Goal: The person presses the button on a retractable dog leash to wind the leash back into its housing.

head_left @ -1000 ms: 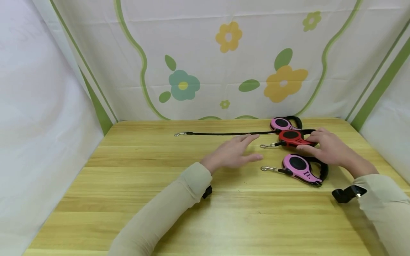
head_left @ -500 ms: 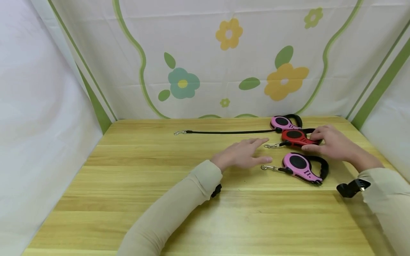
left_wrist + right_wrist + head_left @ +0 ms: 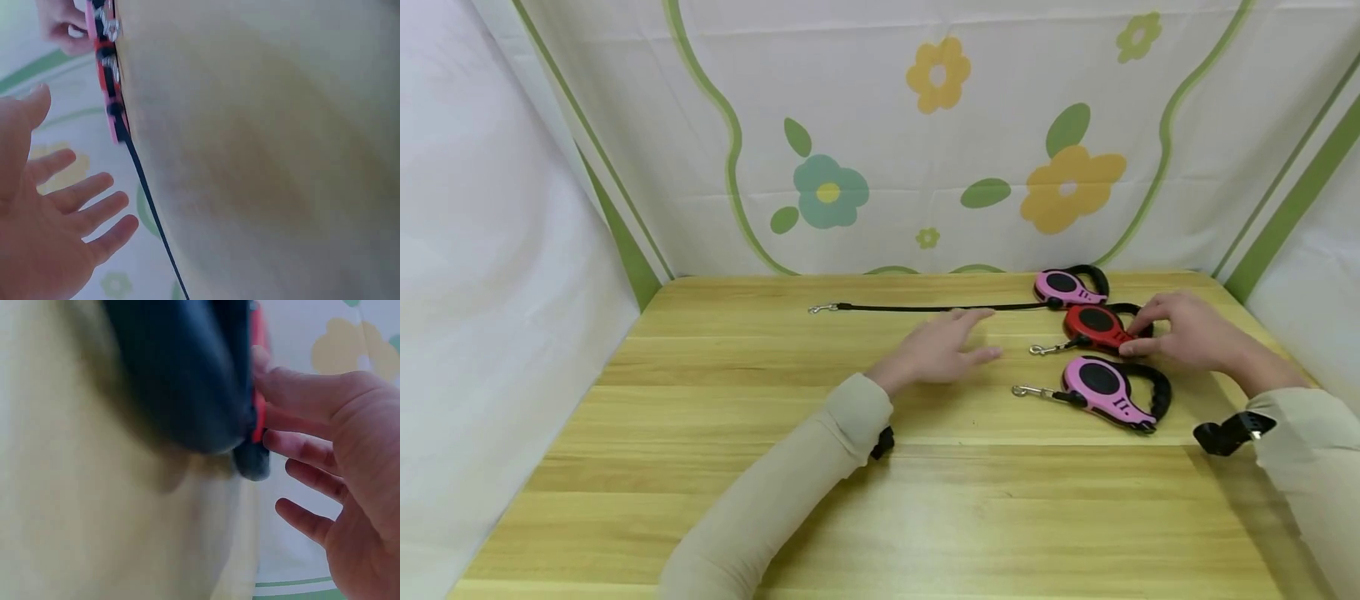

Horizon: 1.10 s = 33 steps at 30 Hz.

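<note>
My right hand (image 3: 1198, 333) pinches the lower right end of a red retractable dog leash (image 3: 1096, 325) between thumb and fingers; the right wrist view shows the thumb (image 3: 300, 387) against its red casing. The metal clip of this leash points left. My left hand (image 3: 936, 346) is held over the table with fingers spread and nothing in it; the left wrist view shows its open palm (image 3: 37, 237). A pink retractable leash (image 3: 1093, 379) lies in front of the red one, clip to the left. Another pink retractable leash (image 3: 1062, 285) lies behind, its black cord (image 3: 910, 308) drawn out far to the left.
The wooden table (image 3: 880, 517) ends at the back against a white cloth (image 3: 880, 108) printed with flowers. White cloth (image 3: 497, 208) also hangs along the left and right sides.
The red leash has slid slightly right and a little nearer with my right hand. My left hand moved right, then back left. Both pink leashes stay in place.
</note>
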### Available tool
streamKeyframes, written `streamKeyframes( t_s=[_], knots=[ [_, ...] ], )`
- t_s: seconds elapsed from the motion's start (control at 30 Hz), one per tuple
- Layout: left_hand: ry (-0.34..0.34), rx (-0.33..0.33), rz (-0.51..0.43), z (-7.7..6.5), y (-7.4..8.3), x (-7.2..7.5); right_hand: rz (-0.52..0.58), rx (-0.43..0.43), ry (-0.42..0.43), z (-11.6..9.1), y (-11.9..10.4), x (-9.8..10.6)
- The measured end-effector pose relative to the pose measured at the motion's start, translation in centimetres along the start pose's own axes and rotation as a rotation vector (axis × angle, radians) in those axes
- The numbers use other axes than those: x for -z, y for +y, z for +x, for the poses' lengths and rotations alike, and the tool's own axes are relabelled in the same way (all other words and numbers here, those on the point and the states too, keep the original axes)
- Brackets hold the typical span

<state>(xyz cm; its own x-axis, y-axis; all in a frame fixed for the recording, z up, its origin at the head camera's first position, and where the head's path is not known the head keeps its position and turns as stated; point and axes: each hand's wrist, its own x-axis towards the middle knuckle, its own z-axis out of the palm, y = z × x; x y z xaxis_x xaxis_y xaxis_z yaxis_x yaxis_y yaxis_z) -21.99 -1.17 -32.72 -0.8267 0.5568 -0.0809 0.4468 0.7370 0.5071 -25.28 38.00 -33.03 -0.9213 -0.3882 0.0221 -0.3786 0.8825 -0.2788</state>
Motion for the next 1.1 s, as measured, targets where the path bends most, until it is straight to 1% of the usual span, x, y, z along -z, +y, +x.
streamKeyframes(
  t_s=[0.1,0.2,0.3,0.4,0.5,0.6,0.67,0.77,0.83,0.9,1.0,1.1],
  knots=[
    [0.074,0.034,-0.074,-0.7,-2.1,1.0,0.093,-0.085,0.009,0.5,-0.1,0.8],
    [0.116,0.081,-0.154,-1.6,-4.4,2.1,0.169,-0.170,0.018,1.3,-0.4,1.2],
    [0.137,0.126,-0.223,-2.5,-6.4,3.3,0.212,-0.210,0.020,2.1,-0.7,1.3],
    [0.151,0.182,-0.257,-3.5,-8.2,4.8,0.253,-0.226,0.009,3.0,-0.9,0.9],
    [0.165,0.244,-0.259,-4.4,-9.7,6.2,0.274,-0.233,0.003,3.9,-0.9,0.4],
    [0.178,0.298,-0.241,-5.1,-10.9,7.4,0.259,-0.239,0.002,4.7,-1.0,0.0],
    [0.182,0.331,-0.229,-5.5,-11.7,7.8,0.243,-0.246,-0.003,5.1,-1.1,-0.2],
    [0.188,0.362,-0.222,-5.8,-12.6,8.3,0.226,-0.253,-0.013,5.7,-1.0,-0.5],
    [0.187,0.373,-0.218,-6.1,-13.0,8.4,0.222,-0.256,-0.019,6.0,-1.0,-0.6],
    [0.179,0.363,-0.188,-6.2,-13.2,8.5,0.216,-0.254,-0.024,6.3,-1.0,-0.8],
    [0.147,0.336,-0.119,-6.3,-13.4,8.5,0.209,-0.249,-0.031,6.6,-1.0,-0.9],
    [0.110,0.330,-0.080,-6.2,-13.3,8.5,0.191,-0.233,-0.041,6.8,-0.9,-1.0]
  ],
)
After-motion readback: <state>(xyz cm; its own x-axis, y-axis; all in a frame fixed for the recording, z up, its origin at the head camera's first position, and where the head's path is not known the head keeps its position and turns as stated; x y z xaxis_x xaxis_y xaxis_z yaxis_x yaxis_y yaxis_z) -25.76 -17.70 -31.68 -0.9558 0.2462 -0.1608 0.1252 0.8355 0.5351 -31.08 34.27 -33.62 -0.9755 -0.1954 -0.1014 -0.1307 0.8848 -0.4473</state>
